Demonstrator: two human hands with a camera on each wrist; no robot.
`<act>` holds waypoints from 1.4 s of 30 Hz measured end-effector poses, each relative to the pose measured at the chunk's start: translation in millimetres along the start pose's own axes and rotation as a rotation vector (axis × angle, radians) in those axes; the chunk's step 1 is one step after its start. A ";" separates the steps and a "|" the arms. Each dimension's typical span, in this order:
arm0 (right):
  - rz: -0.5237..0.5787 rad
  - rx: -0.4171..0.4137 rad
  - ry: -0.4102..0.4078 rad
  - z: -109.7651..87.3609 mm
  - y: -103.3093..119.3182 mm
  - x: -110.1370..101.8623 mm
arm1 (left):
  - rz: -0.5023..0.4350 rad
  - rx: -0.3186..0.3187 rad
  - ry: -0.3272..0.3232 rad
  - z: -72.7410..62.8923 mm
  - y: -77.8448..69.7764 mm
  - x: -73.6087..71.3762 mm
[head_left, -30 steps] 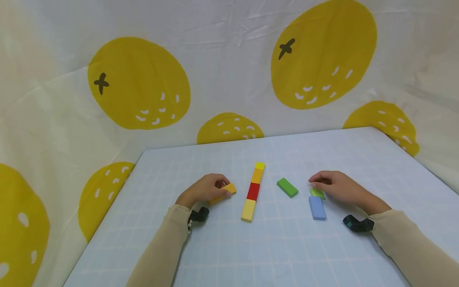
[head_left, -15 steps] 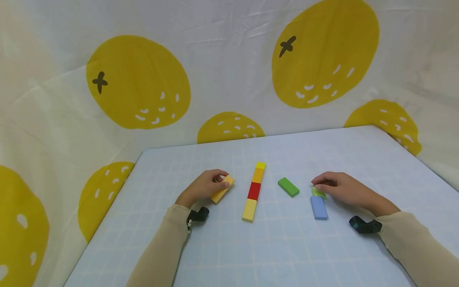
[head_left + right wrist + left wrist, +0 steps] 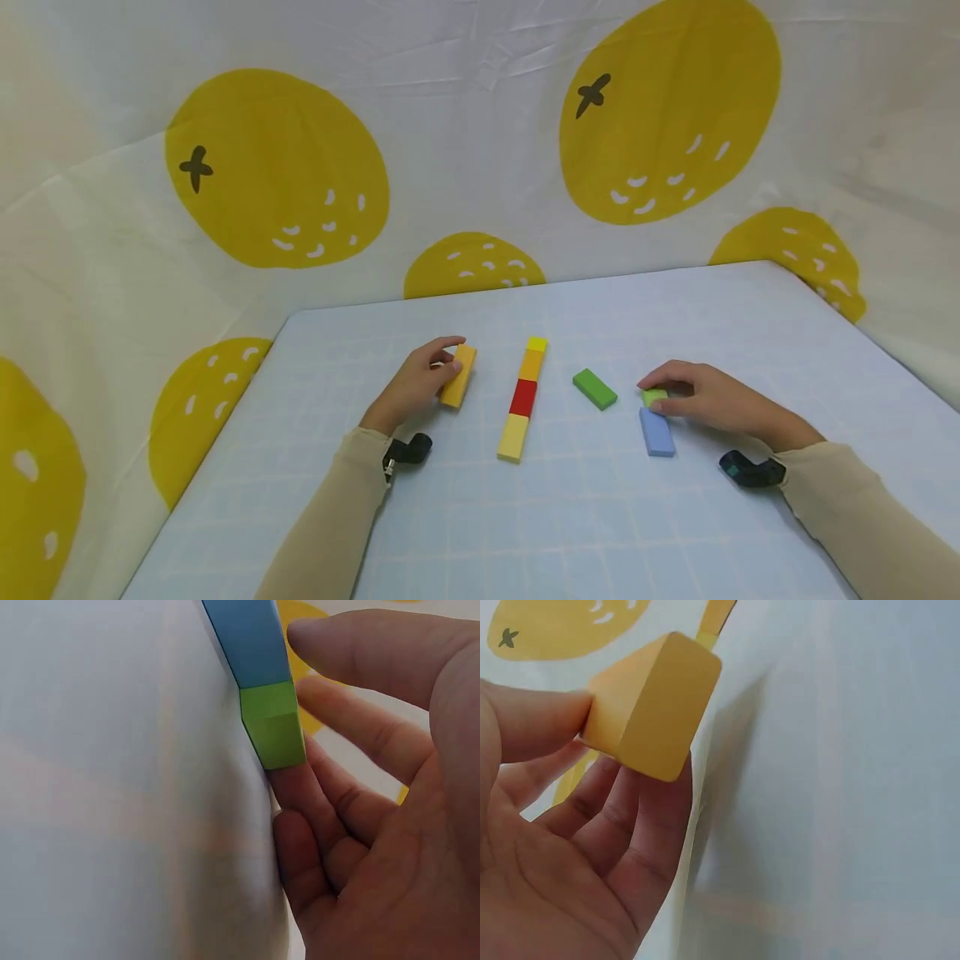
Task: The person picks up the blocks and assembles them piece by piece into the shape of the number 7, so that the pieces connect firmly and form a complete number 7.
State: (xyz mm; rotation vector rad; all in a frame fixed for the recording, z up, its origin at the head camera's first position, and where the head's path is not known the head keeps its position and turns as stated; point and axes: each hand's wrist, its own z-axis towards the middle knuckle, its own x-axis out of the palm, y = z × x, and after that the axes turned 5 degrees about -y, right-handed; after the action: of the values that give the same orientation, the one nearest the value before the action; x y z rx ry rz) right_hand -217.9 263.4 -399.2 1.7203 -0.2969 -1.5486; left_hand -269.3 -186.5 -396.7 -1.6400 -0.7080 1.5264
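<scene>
My left hand [image 3: 415,383] pinches an orange block [image 3: 459,377] between thumb and fingers. In the left wrist view the block [image 3: 671,705] points end-on at the camera, held over the table with a shadow beside it. My right hand [image 3: 708,400] is at a small light green block [image 3: 654,395]. Its fingers curl behind the block's far end, with the thumb on the near side. That green block [image 3: 274,724] sits end to end with a blue block [image 3: 657,432], and the thumb tip lies right at the blue block's [image 3: 251,637] edge in the right wrist view.
Between the hands lies a row of blocks: yellow [image 3: 537,343], orange [image 3: 531,365], red [image 3: 523,398] and pale yellow [image 3: 513,438]. A green block [image 3: 595,389] lies slantwise right of the row. A lemon-printed cloth [image 3: 480,167] hangs behind the table [image 3: 570,533].
My left hand has moved away from me and turned the orange block from slanted to nearly upright in view. The light green block has come into line with the blue one under my right hand.
</scene>
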 end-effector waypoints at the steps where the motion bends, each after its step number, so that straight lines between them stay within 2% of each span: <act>1: 0.000 0.002 0.002 0.1 -0.1 0.1 | -0.009 -0.002 -0.008 -0.1 -1.3 0.1; 8: 0.028 -0.023 0.006 1.1 -2.7 1.2 | -0.087 -0.038 -0.021 0.1 -9.7 2.3; 15: 0.005 -0.035 0.003 3.5 -2.2 1.9 | -0.108 -0.070 -0.033 -0.1 -13.8 1.7; 20: -0.009 -0.061 -0.010 3.3 0.0 2.0 | -0.163 -0.102 -0.046 2.4 -15.2 5.8; 23: -0.015 -0.074 -0.021 0.5 0.5 1.4 | -0.198 -0.115 -0.046 5.8 -16.3 11.5; 28: -0.003 -0.073 -0.019 -0.2 -1.5 2.9 | -0.199 -0.128 -0.065 13.1 -21.2 22.9; 33: 0.011 -0.054 -0.004 0.4 -4.3 5.3 | -0.158 -0.134 -0.022 23.7 -24.3 34.4; 42: 0.018 -0.023 -0.004 1.0 -3.2 3.4 | -0.225 -0.108 -0.013 38.7 -37.3 39.3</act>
State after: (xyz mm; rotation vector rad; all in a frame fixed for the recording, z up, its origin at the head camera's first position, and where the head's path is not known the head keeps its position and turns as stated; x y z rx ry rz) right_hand -219.1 263.0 -403.8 1.6924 -0.2945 -1.5367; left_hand -298.6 -127.5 -387.1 -1.5701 -0.9623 1.3585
